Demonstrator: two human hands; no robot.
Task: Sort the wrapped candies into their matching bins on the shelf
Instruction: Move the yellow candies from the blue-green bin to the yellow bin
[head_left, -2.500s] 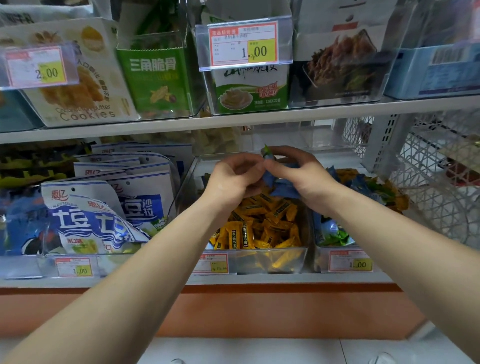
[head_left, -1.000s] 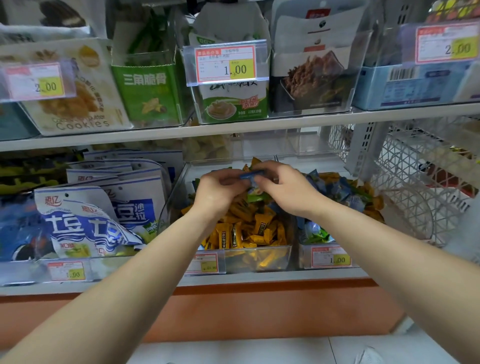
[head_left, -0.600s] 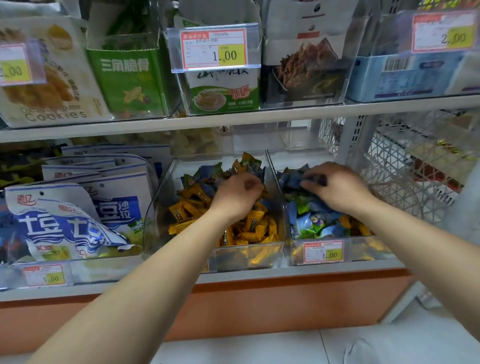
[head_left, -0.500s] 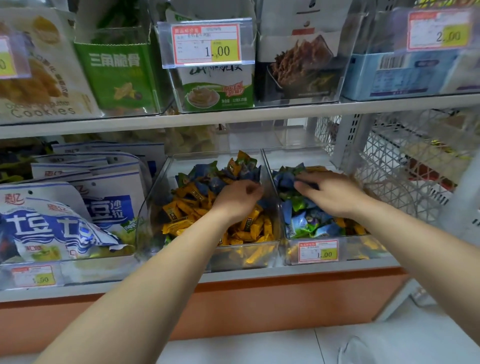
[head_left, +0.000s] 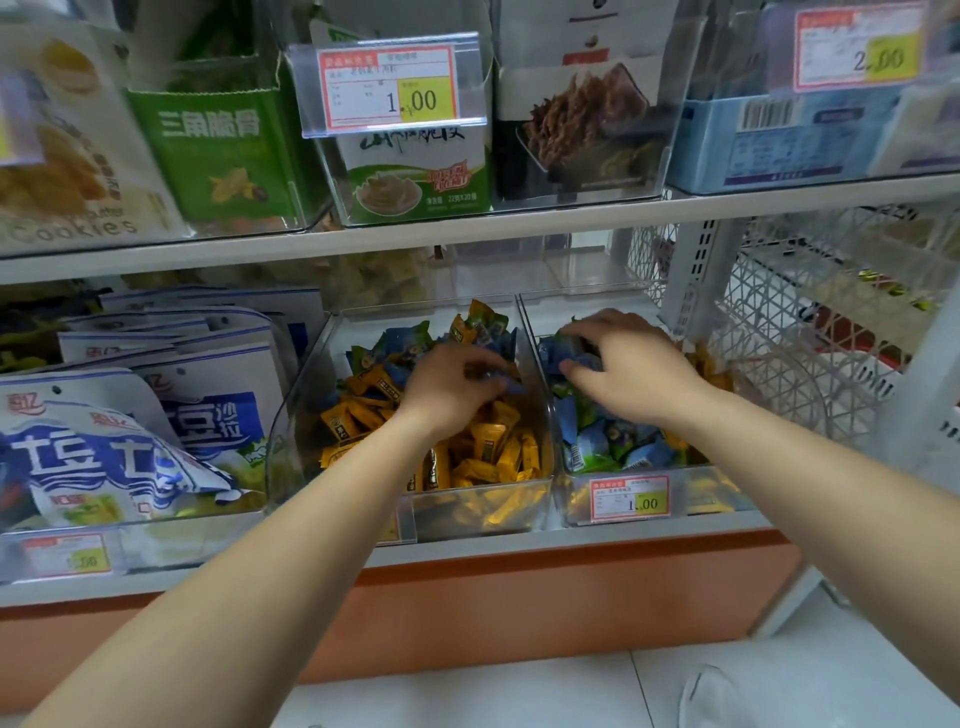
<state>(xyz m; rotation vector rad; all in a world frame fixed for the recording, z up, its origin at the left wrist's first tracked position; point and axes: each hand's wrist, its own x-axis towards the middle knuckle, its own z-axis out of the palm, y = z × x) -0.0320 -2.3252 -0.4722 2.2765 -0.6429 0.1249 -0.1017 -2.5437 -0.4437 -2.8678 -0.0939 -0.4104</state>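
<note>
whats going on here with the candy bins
A person is sorting wrapped candies between two clear bins on the lower shelf. The left hand digs in the middle bin, among yellow candies with stray blue candies at the back. The right hand rests on the blue and green candies in the right bin. Blur hides whether either hand grips a piece.
</note>
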